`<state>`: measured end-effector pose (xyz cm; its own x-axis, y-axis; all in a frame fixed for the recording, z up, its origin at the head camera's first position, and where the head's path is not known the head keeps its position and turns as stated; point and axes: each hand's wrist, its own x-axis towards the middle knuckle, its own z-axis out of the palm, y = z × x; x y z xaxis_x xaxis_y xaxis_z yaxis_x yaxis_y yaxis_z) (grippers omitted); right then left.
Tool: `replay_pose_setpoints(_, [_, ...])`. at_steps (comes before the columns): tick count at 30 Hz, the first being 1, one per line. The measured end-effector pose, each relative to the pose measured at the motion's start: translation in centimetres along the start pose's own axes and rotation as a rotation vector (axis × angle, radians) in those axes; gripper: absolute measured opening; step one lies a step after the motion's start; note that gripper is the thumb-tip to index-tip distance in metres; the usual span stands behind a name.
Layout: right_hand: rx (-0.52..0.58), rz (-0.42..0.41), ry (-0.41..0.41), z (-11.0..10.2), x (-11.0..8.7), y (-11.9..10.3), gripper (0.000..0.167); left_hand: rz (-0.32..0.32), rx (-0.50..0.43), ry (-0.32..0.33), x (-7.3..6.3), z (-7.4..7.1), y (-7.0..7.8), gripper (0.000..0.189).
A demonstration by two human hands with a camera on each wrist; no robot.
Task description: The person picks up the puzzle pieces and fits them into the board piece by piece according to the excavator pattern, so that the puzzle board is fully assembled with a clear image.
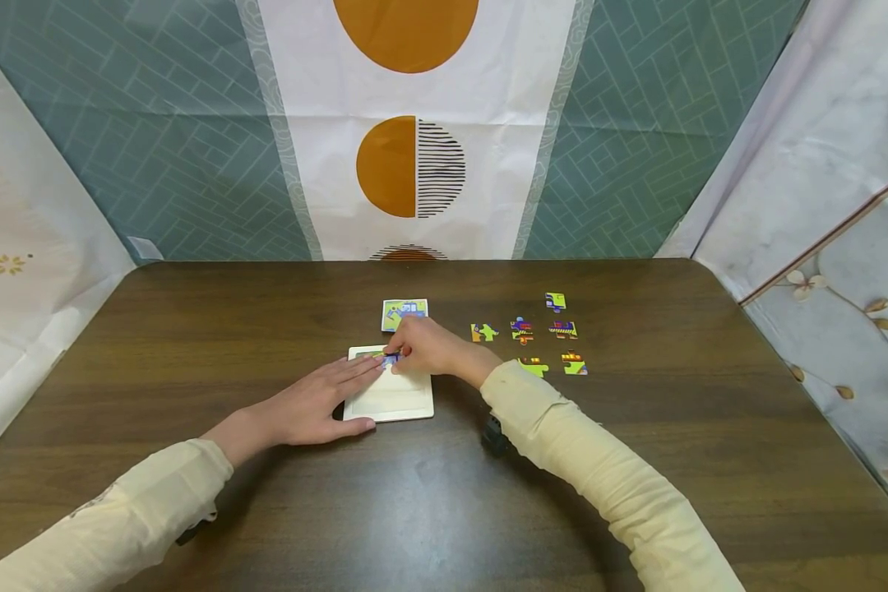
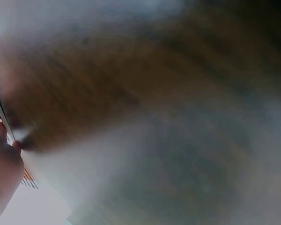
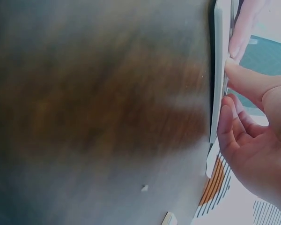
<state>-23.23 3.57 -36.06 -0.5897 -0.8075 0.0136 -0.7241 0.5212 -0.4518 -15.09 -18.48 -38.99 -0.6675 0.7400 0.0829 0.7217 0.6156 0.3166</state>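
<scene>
A white puzzle tray lies on the brown table, seen edge-on in the right wrist view. My left hand rests at the tray's left side with straight fingers, their tips over its upper part. With thumb and curled fingers, my right hand pinches a small colourful puzzle piece at the tray's upper part; the fingers partly hide it. Behind the tray is a square picture card with a blue vehicle on yellow-green. The left wrist view is mostly blurred table.
Several loose puzzle pieces lie right of the tray, among them a green one, a purple one and a yellow-green one. The wooden table ends at a patterned curtain behind.
</scene>
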Motion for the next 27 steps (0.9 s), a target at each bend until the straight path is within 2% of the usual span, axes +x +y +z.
replay_pose_setpoints(13, [-0.004, 0.015, -0.007, -0.18, -0.14, -0.01, 0.028, -0.018, -0.075, -0.004, 0.05, 0.02, -0.04, 0.063])
replay_pose_setpoints(19, [0.007, 0.021, -0.017, -0.23, -0.21, -0.09, 0.029, -0.030, -0.063, -0.019, 0.06, 0.26, -0.24, 0.066])
replay_pose_setpoints(27, [0.012, 0.020, -0.020, -0.07, -0.08, 0.00, 0.028, -0.027, -0.017, 0.005, 0.11, 0.00, -0.29, 0.069])
